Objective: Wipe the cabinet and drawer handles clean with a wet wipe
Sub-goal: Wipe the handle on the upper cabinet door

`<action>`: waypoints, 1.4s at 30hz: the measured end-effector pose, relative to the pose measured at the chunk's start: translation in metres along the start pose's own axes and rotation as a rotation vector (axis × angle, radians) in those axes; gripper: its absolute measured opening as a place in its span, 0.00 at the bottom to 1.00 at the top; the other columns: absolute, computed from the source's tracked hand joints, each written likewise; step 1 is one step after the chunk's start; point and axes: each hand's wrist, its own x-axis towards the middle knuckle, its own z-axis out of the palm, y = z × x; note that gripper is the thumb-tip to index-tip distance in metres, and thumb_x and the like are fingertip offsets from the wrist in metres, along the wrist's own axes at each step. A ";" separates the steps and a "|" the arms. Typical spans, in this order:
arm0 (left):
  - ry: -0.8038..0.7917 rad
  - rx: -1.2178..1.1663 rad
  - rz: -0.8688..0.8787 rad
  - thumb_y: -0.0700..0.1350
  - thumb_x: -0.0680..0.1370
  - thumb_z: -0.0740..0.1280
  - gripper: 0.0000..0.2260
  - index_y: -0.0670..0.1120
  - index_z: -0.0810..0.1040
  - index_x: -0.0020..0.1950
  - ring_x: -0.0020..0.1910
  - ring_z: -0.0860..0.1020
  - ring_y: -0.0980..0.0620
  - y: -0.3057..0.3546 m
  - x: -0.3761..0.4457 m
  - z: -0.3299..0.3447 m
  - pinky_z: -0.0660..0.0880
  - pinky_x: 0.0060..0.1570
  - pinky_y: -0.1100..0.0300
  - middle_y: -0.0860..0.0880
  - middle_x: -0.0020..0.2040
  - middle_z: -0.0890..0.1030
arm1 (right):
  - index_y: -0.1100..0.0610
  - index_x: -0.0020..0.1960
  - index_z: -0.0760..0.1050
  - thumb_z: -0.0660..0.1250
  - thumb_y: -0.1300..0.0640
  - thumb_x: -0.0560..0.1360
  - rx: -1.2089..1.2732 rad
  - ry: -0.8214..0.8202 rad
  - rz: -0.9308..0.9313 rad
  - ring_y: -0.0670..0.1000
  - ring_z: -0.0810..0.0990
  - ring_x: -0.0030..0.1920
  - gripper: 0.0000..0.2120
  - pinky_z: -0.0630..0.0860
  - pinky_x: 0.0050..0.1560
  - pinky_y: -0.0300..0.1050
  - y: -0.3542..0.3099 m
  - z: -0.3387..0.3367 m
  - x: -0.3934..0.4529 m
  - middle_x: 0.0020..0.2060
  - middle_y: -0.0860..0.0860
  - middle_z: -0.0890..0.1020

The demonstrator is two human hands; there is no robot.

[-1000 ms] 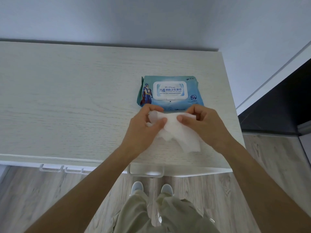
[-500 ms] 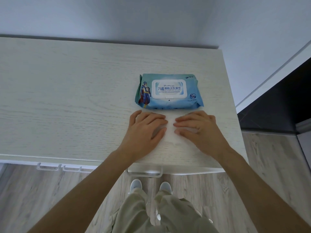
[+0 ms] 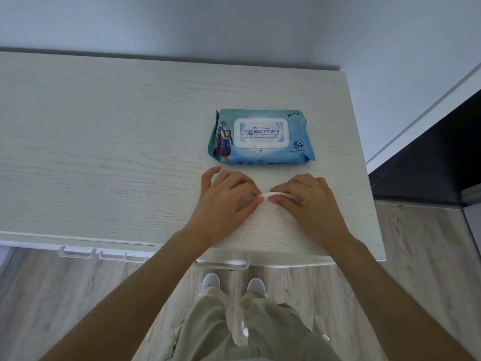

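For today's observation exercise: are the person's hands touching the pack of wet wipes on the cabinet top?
Apart. The head view shows a strip of bare cabinet top between the pack of wet wipes and both the left hand and right hand, which hold a wipe.

The desk (image 3: 104,152) has a pale, matt wood-grain top with fine streaks running across it. The wipe pack (image 3: 260,138) in the upper middle is glossy, crinkled plastic film with a smooth, hard-looking white lid. The wet wipe (image 3: 270,204) looks like soft, matt white cloth. Along the desk's lower edge the handles (image 3: 78,252) look like smooth clear plastic. The floor (image 3: 52,295) shows matt grey wood grain.
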 end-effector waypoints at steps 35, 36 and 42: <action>0.099 -0.173 -0.309 0.30 0.70 0.60 0.17 0.46 0.76 0.53 0.48 0.73 0.56 -0.010 -0.007 -0.007 0.57 0.55 0.75 0.55 0.47 0.80 | 0.47 0.45 0.79 0.70 0.55 0.74 0.412 0.186 0.387 0.32 0.77 0.40 0.03 0.70 0.43 0.22 -0.026 0.009 0.011 0.36 0.36 0.79; 0.101 -0.171 -0.312 0.30 0.70 0.60 0.17 0.46 0.76 0.53 0.48 0.73 0.56 -0.009 -0.007 -0.006 0.58 0.54 0.74 0.54 0.48 0.81 | 0.44 0.42 0.77 0.70 0.54 0.74 0.407 0.174 0.421 0.32 0.77 0.39 0.05 0.71 0.41 0.23 -0.022 0.006 0.012 0.35 0.35 0.79; 0.080 -0.147 -0.316 0.29 0.72 0.60 0.15 0.43 0.77 0.52 0.50 0.74 0.51 -0.011 -0.009 -0.003 0.62 0.56 0.63 0.50 0.49 0.81 | 0.57 0.51 0.78 0.69 0.59 0.74 0.102 0.220 0.293 0.47 0.74 0.46 0.06 0.68 0.46 0.30 -0.005 0.006 0.009 0.46 0.46 0.73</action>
